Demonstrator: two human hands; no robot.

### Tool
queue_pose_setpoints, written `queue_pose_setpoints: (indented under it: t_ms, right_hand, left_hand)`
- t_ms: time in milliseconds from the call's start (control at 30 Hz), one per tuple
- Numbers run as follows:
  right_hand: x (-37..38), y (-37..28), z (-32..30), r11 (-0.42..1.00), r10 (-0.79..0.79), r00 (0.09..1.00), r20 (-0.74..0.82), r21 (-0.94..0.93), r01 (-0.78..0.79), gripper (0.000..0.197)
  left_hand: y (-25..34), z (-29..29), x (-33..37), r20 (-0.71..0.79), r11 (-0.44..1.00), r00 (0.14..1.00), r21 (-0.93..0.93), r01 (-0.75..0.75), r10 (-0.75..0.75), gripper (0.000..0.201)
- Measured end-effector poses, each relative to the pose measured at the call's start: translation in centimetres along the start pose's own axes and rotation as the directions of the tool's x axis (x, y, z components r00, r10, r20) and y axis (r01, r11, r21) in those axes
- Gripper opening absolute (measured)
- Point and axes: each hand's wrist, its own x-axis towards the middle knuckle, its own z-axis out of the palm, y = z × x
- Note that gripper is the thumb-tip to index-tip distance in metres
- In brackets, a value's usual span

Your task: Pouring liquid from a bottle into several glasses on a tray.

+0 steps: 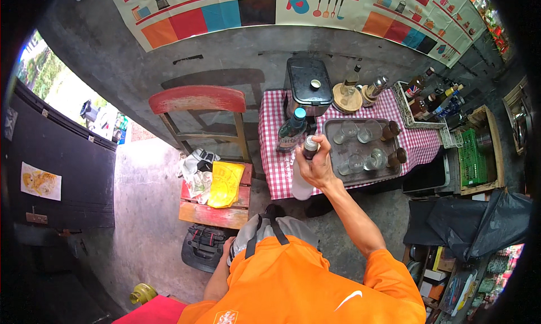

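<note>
My right hand (317, 166) is closed round the neck of a pale bottle (302, 186) with a silvery top, at the front edge of a table with a red-and-white checked cloth (273, 172). Whether the bottle's base touches anything is hidden. Just left of that hand stands a dark bottle (291, 133) with a blue cap. To its right lies a grey metal tray (360, 178) holding several clear glasses (366, 133) and brown tumblers (397, 157). Down by my hip is my left hand (228, 247), near the grey trousers, its fingers mostly hidden.
Behind the dark bottle stands a black lidded container (309, 93). A bottle on a round wooden board (346, 101) and a white basket of bottles (420, 112) line the back. Left stands a red wooden chair (197, 101) with a yellow bag (226, 183); a black bag (205, 248) sits beneath.
</note>
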Motion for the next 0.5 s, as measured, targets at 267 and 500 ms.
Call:
queue_pose_setpoints:
  t_ms: [267, 500]
  right_hand:
    - [-6.4, -1.0, -4.3, 0.890, 0.454, 0.803, 0.387, -0.241, -0.387, 0.052]
    - [-13.1, 4.4, -6.1, 0.757, 0.651, 0.679, 0.340, -0.366, -0.542, 0.055]
  left_hand:
    - [-3.6, 0.9, -6.3, 0.079, 0.992, 0.996, 0.119, 0.039, -0.049, 0.038]
    - [-1.7, 1.9, -8.8, 0.156, 0.973, 0.983, 0.223, 0.060, -0.097, 0.037]
